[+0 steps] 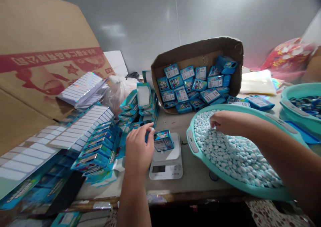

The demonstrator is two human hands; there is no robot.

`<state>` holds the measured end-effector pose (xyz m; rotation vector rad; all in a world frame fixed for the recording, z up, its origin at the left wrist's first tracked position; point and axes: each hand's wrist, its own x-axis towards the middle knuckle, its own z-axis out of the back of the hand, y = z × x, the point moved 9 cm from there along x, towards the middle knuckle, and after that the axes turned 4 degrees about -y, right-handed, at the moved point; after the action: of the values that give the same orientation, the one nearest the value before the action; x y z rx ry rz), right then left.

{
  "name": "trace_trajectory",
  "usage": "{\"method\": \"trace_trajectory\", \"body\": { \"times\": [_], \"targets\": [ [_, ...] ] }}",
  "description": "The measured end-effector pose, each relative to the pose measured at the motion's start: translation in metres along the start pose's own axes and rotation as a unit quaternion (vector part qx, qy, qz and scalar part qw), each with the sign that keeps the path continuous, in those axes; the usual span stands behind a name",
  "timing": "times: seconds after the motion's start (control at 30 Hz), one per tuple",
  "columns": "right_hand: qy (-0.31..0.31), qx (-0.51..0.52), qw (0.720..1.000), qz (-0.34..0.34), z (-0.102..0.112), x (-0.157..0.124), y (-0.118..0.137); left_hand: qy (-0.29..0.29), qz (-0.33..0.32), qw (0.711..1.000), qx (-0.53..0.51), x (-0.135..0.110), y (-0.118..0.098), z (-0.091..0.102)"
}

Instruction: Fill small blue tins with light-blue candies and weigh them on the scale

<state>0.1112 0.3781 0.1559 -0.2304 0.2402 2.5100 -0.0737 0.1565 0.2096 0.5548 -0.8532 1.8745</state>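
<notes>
A small blue candy box (163, 140) rests on its side on a white kitchen scale (167, 171). My left hand (140, 143) is beside the box's left end, thumb and forefinger pinched on what looks like a white candy (151, 129). One more white piece lies by the box on the scale. To the right, my right hand (222, 122) dips into the pale blue and white candies (225, 153) in a large teal basin (220, 173). Its fingers are bunched together at the surface, and what is between them is hidden.
A tilted cardboard carton (155, 63) holds many filled blue boxes behind the scale. Stacked open boxes (144, 99) and flat white-topped packs (85, 128) crowd the left, below a big carton (45, 53). Another teal basin (288, 99) with blue wrapped pieces stands far right.
</notes>
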Motion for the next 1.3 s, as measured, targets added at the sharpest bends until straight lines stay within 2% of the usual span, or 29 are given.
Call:
{"method": "trace_trajectory", "body": {
  "times": [0.1, 0.2, 0.27, 0.33, 0.4, 0.47, 0.53, 0.6, 0.67, 0.73, 0.8, 0.87, 0.93, 1.13, 1.3],
  "targets": [
    [-0.01, 0.003, 1.0, -0.006, 0.001, 0.0, 0.0, 0.042, 0.021, 0.999, 0.025, -0.003, 0.019, -0.011],
    [-0.025, 0.01, 1.0, 0.001, 0.005, -0.001, 0.002, 0.082, 0.037, 0.996, 0.023, -0.011, 0.024, -0.026],
    [-0.036, 0.012, 0.999, 0.007, 0.01, -0.001, 0.004, 0.084, 0.051, 0.995, 0.005, -0.015, 0.027, -0.029],
    [-0.049, 0.011, 0.999, 0.008, 0.015, 0.0, 0.006, 0.064, 0.057, 0.996, -0.008, -0.016, 0.028, -0.027],
    [-0.068, 0.012, 0.997, 0.018, 0.02, 0.001, 0.01, 0.015, 0.047, 0.999, -0.018, -0.015, 0.022, -0.018],
    [-0.097, 0.02, 0.994, 0.041, 0.026, 0.001, 0.015, -0.052, 0.026, 0.997, -0.043, -0.017, 0.009, -0.005],
    [-0.124, 0.031, 0.99, 0.067, 0.032, -0.001, 0.02, -0.078, -0.003, 0.994, -0.074, -0.021, -0.008, 0.002],
    [-0.132, 0.033, 0.987, 0.082, 0.033, -0.002, 0.021, -0.055, -0.013, 0.995, -0.08, -0.026, -0.02, -0.001],
    [-0.129, 0.034, 0.988, 0.081, 0.033, -0.002, 0.019, -0.017, 0.023, 0.999, -0.039, -0.035, -0.015, -0.006],
    [-0.125, 0.041, 0.989, 0.069, 0.031, -0.002, 0.016, 0.028, 0.101, 0.994, 0.031, -0.048, 0.006, -0.013],
    [-0.117, 0.046, 0.99, 0.059, 0.03, -0.001, 0.013, 0.09, 0.177, 0.976, 0.087, -0.065, 0.031, -0.024],
    [-0.108, 0.036, 0.992, 0.063, 0.028, -0.001, 0.014, 0.143, 0.232, 0.957, 0.1, -0.083, 0.05, -0.036],
    [-0.096, 0.028, 0.992, 0.07, 0.026, -0.002, 0.017, 0.171, 0.258, 0.947, 0.091, -0.094, 0.057, -0.046],
    [-0.073, 0.041, 0.996, 0.04, 0.02, -0.002, 0.016, 0.152, 0.247, 0.952, 0.099, -0.096, 0.048, -0.056],
    [-0.069, 0.043, 0.996, 0.038, 0.016, 0.0, 0.013, 0.131, 0.217, 0.963, 0.091, -0.098, 0.049, -0.06]
  ]
}}
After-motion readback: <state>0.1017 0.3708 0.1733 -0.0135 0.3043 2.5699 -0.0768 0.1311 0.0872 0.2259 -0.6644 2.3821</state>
